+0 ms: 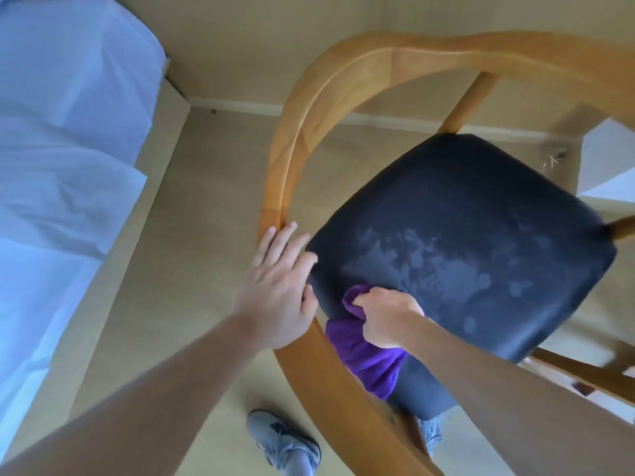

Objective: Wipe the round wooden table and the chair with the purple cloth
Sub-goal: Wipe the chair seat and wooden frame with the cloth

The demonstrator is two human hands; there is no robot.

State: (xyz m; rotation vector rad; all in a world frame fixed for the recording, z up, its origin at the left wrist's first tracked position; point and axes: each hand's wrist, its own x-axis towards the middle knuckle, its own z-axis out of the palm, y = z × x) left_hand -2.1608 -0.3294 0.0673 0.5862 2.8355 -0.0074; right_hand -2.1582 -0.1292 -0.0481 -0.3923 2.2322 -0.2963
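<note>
Purple cloth (369,359) bunched in the curled right hand (388,316) presses the chair (464,242) seat edge; the left hand (278,286), fingers straight, rests flat alongside.

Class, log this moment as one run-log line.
stage: wiping chair seat | right hand: grips purple cloth at seat's near edge | left hand: flat on chair frame | seat: smeared

Both bare forearms reach in from 6 to 7 o'clock toward the middle. The left hand (275,290) lies flat, fingers straight and pointing to 1 o'clock, thumb tucked under. The right hand (388,317), just beside it at 3 o'clock, is clenched, knuckles up.
</note>
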